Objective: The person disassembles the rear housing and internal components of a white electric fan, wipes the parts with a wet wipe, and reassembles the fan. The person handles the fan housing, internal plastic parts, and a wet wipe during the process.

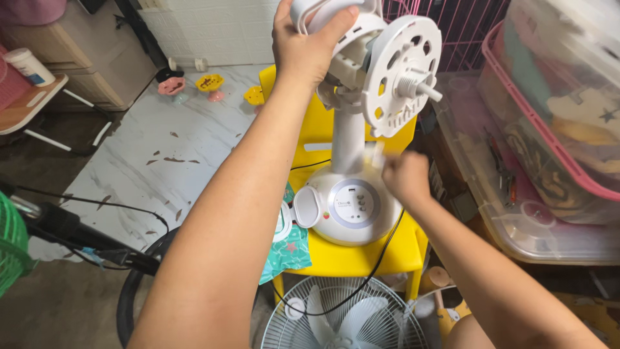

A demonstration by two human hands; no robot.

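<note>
Head view: the left hand [309, 45] is clamped around the motor head of a stripped white desk fan [354, 194] standing on a yellow chair [336, 255]. The right hand [405, 178] is closed at its neck, contents unclear. A tug could tip the fan off.

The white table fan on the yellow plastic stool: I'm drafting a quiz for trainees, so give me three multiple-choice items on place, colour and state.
1. Where does the white table fan stand?
A. yellow plastic stool
B. floor
C. clear storage bin

2. What colour is the loose fan grille lying below?
A. pink
B. white
C. black

3. What is the left hand doing?
A. hanging free
B. resting on the base
C. gripping the fan's motor head

Answers: 1 A, its base sits on the seat; 2 B, wires and blades look white; 3 C, fingers wrap the head, while the right hand is at the neck.
</note>
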